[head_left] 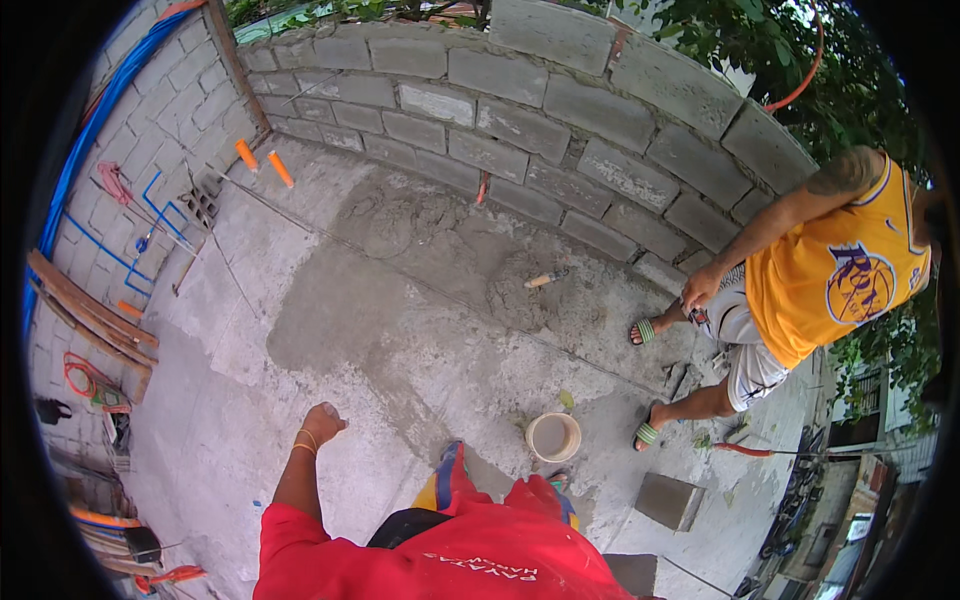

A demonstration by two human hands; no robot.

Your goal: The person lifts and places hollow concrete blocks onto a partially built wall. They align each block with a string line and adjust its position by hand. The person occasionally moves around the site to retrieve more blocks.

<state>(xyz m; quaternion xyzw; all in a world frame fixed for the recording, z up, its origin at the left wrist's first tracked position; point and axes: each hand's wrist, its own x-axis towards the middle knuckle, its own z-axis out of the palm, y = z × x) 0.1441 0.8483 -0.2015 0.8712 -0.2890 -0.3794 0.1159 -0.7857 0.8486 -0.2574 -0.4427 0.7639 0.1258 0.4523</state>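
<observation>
My left hand (325,420), with a thin band on the wrist, hangs over the concrete floor with its fingers curled in and nothing visible in them. My right hand is out of sight. In front of my legs stands a whitish bucket (534,440) with grey liquid in it. Farther off, wet mortar (400,225) is spread in heaps near the block wall. A trowel with a pale handle (541,281) lies on the right-hand heap. Both are well beyond my left hand's reach.
A person in a yellow jersey (835,270) stands at the right, beside the grey block wall (590,115). Concrete blocks (668,502) lie at lower right. Two orange pipes (281,170) stand at the far left corner. Wooden planks (95,315) lean on the left wall. A string crosses the floor.
</observation>
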